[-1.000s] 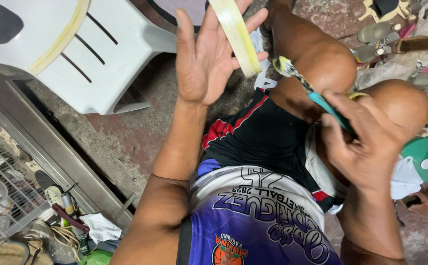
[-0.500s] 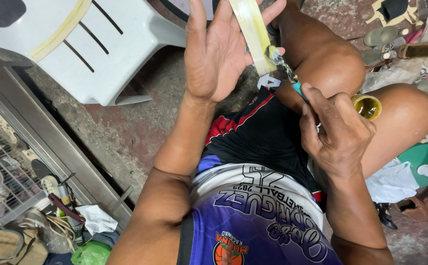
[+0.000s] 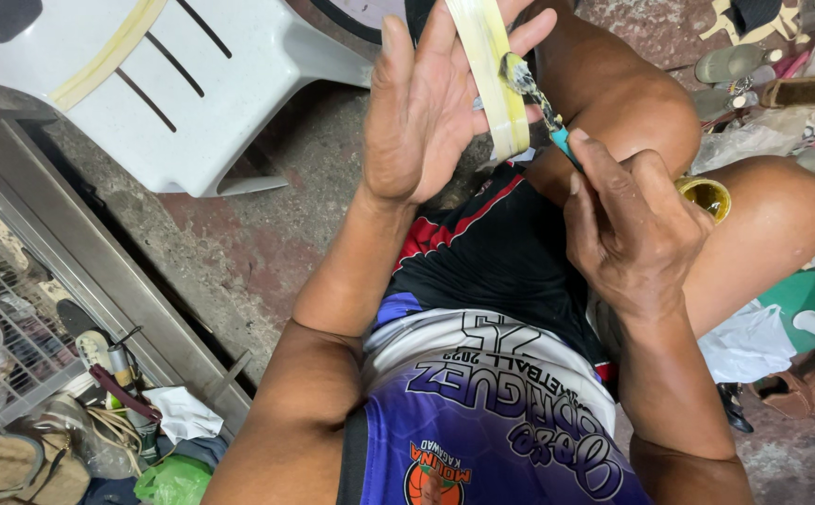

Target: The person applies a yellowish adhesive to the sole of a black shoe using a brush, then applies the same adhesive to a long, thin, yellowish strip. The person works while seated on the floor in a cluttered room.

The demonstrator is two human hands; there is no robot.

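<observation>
My left hand (image 3: 426,103) is raised palm up with its fingers spread. A pale yellow rubber strip (image 3: 488,75) lies across its fingers. My right hand (image 3: 627,229) grips a small teal-handled brush (image 3: 538,98) whose glue-coated tip touches the strip. An open tin of yellow glue (image 3: 707,194) sits between my knees, partly hidden by my right hand. I sit on the floor in dark shorts and a purple jersey.
A white plastic chair (image 3: 174,93) carrying another yellow strip (image 3: 108,56) stands at the upper left. A metal frame (image 3: 99,281) and a wire grille (image 3: 6,327) with tools and rags lie at the left. Sandals, bags and a green lid (image 3: 805,295) clutter the right.
My right hand has come up from my knee toward my left hand, bringing the brush tip onto the strip. The left hand has stayed raised with the strip.
</observation>
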